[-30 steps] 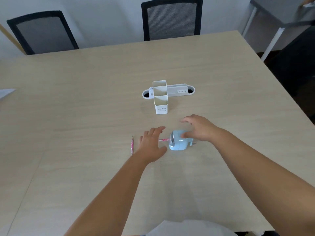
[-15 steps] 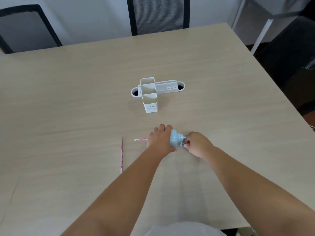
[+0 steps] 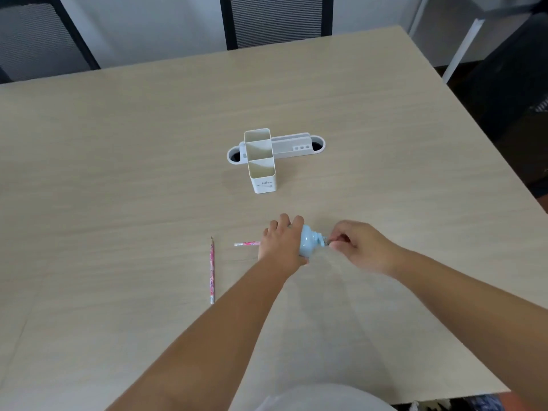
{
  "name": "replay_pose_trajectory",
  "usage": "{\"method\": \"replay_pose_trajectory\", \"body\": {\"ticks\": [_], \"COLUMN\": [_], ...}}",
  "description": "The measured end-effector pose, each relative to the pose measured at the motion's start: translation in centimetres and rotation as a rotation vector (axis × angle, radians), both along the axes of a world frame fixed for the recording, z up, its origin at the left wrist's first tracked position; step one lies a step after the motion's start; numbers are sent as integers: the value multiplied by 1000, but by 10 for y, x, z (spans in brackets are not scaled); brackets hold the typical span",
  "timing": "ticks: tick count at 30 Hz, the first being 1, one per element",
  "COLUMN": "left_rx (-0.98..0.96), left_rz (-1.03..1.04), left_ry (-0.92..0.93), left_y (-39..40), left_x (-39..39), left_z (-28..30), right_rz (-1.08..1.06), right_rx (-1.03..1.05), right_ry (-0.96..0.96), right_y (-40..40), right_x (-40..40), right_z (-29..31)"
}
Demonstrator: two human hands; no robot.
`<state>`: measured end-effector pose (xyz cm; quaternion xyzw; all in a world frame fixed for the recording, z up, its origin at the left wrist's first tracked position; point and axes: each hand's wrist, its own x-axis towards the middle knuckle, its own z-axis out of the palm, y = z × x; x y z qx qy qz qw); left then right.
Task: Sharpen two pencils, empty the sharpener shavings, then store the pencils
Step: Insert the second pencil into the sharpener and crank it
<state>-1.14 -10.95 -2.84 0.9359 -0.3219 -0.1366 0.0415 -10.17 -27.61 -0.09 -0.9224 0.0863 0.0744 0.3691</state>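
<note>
Nearest the viewer, both bare forearms reached forward over the pale wooden table [image 3: 118, 173]. A loose pink pencil [image 3: 212, 269] lay flat on the tabletop to the left of the arms, tip pointing away, well apart from either hand. The left hand [image 3: 281, 241] was clasped over the light blue sharpener [image 3: 307, 244], covering its left side; a second pink pencil [image 3: 247, 243] stuck out leftward from under that hand. The right hand [image 3: 358, 247] pinched the small crank [image 3: 325, 241] at the sharpener's right end. Farther off stood a white divided pencil holder [image 3: 262, 170], touching a white cable tray [image 3: 296, 148]. Two mesh-backed chairs [image 3: 278, 19] stood beyond the far edge.
</note>
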Motion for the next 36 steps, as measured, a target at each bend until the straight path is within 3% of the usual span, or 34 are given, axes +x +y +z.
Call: {"method": "replay_pose_trajectory", "body": {"ticks": [4,8,12,14,17,21,26,28,31,34,36], "left_rx": [-9,-20,-31,-24,-20,-17,-24,-28,-46,-64,-64], "left_rz": [-21,1,42,36,29,30,-2,2,25,43,48], "left_ry": [-11,-37,-39,-34,-38,-56,-54,-58,-70,-79,-77], "left_y": [0,0,0,-1,-1,1,1,1,1,1,1], "left_x": [1,0,-1,-2,-2,2,3,3,2,0,1], "left_z": [-3,-6,-6,-4,-4,-6,-10,-9,-9,-11,-11], "right_rz": [-39,-24,117,191,241,344,106,31,111,247,276], "right_rx": [-133,-256,-310,-222,-110,-221,-207,-220,-325,-454,-390], "right_ry": [-175,30,161,171,-9,-157,-310,-243,-37,52,86], "right_y": [-13,-13,0,1,-8,-23,-19,-19,-18,-11,-6], "right_x": [33,57,27,4,0,16,25,49,65,41,17], "right_z": [-12,-35,-48,-39,-10,-7,-17,-22,-40,-54,-51]}}
